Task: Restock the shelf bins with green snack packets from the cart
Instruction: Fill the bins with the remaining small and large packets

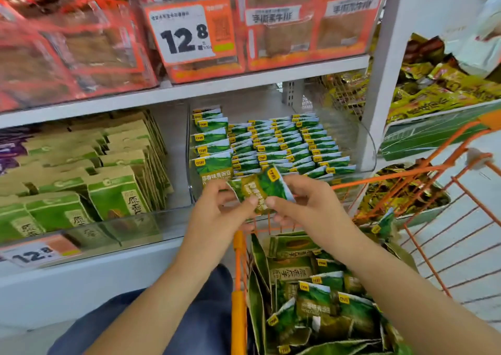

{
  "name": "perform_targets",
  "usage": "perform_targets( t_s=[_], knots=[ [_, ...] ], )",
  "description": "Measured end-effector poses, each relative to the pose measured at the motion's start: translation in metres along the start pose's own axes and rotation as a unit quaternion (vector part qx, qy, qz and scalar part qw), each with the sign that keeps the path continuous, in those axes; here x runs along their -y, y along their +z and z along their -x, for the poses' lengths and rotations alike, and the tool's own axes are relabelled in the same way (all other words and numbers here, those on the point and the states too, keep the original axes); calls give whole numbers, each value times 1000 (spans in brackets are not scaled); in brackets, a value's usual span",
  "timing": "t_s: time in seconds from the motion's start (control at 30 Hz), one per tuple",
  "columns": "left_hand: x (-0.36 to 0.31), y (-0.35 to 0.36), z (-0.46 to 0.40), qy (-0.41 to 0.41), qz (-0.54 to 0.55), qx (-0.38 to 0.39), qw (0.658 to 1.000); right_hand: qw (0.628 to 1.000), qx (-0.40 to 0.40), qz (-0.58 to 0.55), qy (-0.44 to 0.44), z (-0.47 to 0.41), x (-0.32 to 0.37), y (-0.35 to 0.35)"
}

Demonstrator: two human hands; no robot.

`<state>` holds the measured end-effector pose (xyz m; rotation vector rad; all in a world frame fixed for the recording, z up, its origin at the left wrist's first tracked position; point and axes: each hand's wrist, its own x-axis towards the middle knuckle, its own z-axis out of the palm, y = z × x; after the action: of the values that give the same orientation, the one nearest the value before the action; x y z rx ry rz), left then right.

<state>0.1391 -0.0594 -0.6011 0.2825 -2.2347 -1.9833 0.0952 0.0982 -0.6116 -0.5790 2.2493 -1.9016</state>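
- Both hands meet at the centre of the frame, just in front of the clear shelf bin (364, 148), holding a small bunch of green snack packets (260, 189) between them.
- The left hand (219, 205) pinches the bunch from its left side, thumb on the front face and fingers curled behind.
- The right hand (303, 202) pinches the right side the same way, thumb tip almost touching the left thumb. Held from both sides like this, the packets look to be squared into a neat stack before going in, though that is a judgement.
- Inside the bin, matching green packets stand on edge in tidy rows that run toward the back, yellow logo corners all facing the same way. The front edge of the bin still has room, which is likely where this bunch belongs.
- At the lower centre and right of the frame, the orange wire cart (238, 300) holds a loose heap of the same green packets (320, 300), so plenty of stock is left to move.
- To the left of the frame, a neighbouring bin carries green-and-tan boxed snacks (113, 192), with a 12.8 price tag (35, 254) below.
- The upper shelf shows red packaged goods (67, 48) and a larger 12.8 price tag (187, 34).
- Yellow packets (439, 91) fill the shelving at the right edge.
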Motion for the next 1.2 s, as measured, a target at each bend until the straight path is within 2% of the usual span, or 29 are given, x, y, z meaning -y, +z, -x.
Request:
perform_targets(
  t_s=[0.03,0.1,0.17,0.23,0.27,0.3,0.37,0.4,0.47,0.53,0.6,0.67,0.77,0.83,0.9,0.97,1.03,1.1,1.13,1.2],
  knots=[
    [0,-10,-5,53,-102,-11,993,999,-6,31,-7,-8,4,5],
    [-7,-26,-13,156,-261,-15,953,992,16,119,-35,-25,12,13],
    [-14,-35,-18,204,-348,1,915,982,28,172,-70,-35,11,22],
    [-17,-44,-26,238,-437,-14,867,985,6,163,-64,-37,2,32],
    [-18,-50,-31,244,-456,-30,855,985,-10,166,-52,-36,-4,35],
    [-19,-57,-38,237,-454,-47,858,975,-34,211,-63,-35,-12,34],
    [-20,-70,-55,208,-412,-60,885,914,-58,382,-123,-35,-31,23],
    [-21,-74,-63,197,-400,-53,894,887,-54,441,-129,-35,-39,17],
    [-19,-75,-76,188,-406,-12,894,865,-33,492,-96,-34,-47,8],
    [-10,-69,-84,217,-473,2,854,856,-15,510,-84,-35,-51,6],
    [1,-67,-90,248,-545,-25,801,854,-5,514,-84,-36,-51,6],
    [10,-69,-92,251,-591,-39,766,855,-8,511,-91,-36,-50,7],
    [15,-70,-92,261,-621,-48,738,859,-16,504,-92,-37,-54,5],
    [9,-66,-90,229,-655,-28,720,863,-3,497,-93,-37,-51,5],
    [5,-62,-88,199,-682,-6,703,885,-2,452,-106,-34,-45,4],
    [4,-59,-83,216,-694,-3,686,920,-25,378,-98,-28,-32,1],
    [6,-53,-68,298,-640,-26,707,945,-23,319,-63,-21,-19,-7],
    [11,-40,-45,370,-553,-18,746,942,35,332,-11,-14,-13,-15],
    [14,-32,-33,377,-517,7,769,922,84,376,23,-11,-15,-19],
    [21,-17,-10,347,-462,76,813,853,202,475,83,-3,-29,-22]
  ],
)
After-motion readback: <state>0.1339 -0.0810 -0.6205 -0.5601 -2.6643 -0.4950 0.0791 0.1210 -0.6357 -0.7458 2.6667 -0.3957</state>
